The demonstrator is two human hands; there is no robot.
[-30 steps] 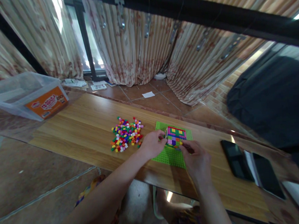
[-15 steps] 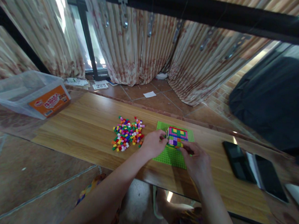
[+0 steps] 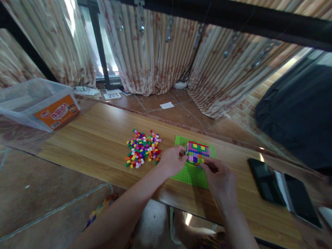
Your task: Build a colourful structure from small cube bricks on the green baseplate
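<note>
A block structure (image 3: pixel 198 149) of many colours stands on a green studded baseplate (image 3: pixel 192 177). Its top shows pink, green, yellow, red and blue bricks. My left hand (image 3: pixel 172 160) is at the structure's left side, thumb and fingers curled against its edge. At the near right corner, my right hand (image 3: pixel 219 174) has its thumb and index finger closed on the structure's edge, close to a yellow brick. The fingers hide parts of both sides. Left of the baseplate lies a loose pile of small coloured bricks (image 3: pixel 142 148).
On the wooden table's (image 3: pixel 100 142) far left stands a clear plastic bin (image 3: pixel 23 106) with an orange label. Two dark phone-like or tablet-like devices, one a black slab (image 3: pixel 265 182) and one a second slab (image 3: pixel 302 199), lie at the right. Patterned curtains (image 3: pixel 151 58) hang beyond the table.
The view has shifted slightly, so everything sits a little further right in the picture. Both hands stay at the block structure, with hardly any movement relative to it.
</note>
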